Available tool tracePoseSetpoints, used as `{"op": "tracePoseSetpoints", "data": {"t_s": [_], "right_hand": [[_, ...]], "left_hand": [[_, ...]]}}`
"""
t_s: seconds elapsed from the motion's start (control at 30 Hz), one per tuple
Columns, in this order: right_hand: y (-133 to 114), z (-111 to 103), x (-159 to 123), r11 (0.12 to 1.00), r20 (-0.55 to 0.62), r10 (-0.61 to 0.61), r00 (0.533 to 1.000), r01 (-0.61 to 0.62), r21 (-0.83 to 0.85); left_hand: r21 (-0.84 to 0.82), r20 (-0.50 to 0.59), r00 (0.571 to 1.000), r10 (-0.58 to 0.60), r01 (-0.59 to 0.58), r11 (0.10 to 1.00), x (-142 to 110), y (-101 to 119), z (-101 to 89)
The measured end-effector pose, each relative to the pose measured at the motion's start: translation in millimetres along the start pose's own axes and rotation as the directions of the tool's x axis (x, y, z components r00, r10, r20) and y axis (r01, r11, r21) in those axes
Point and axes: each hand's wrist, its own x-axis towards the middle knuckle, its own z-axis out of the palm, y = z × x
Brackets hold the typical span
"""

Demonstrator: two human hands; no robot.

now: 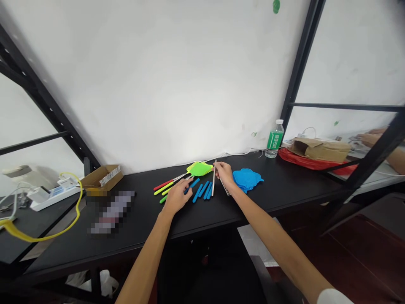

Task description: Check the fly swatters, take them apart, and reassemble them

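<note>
My left hand is closed around one end of a blue handle low over the black table. Several more blue handles lie side by side just right of it. Between the thumb and fingers of my right hand is a thin silver metal rod, held nearly upright in view. More silver rods show partly under that hand. To its right lies a stack of blue fly swatter heads. Left of my left hand are fly swatters with green and yellow heads and red, yellow and green handles.
An open cardboard box and a blurred-out object are on the left. A power strip and yellow cable lie further left. A water bottle stands at back right by a black metal post.
</note>
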Motion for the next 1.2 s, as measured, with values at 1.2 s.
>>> {"op": "tracePoseSetpoints", "data": {"t_s": [1.2], "right_hand": [[6.0,2.9,10.1,0.721,-0.041,0.163,0.986,-0.091,0.687]], "left_hand": [[-0.022,-0.025,1.0,0.008,-0.009,1.0,-2.6,-1.1,0.3]]}}
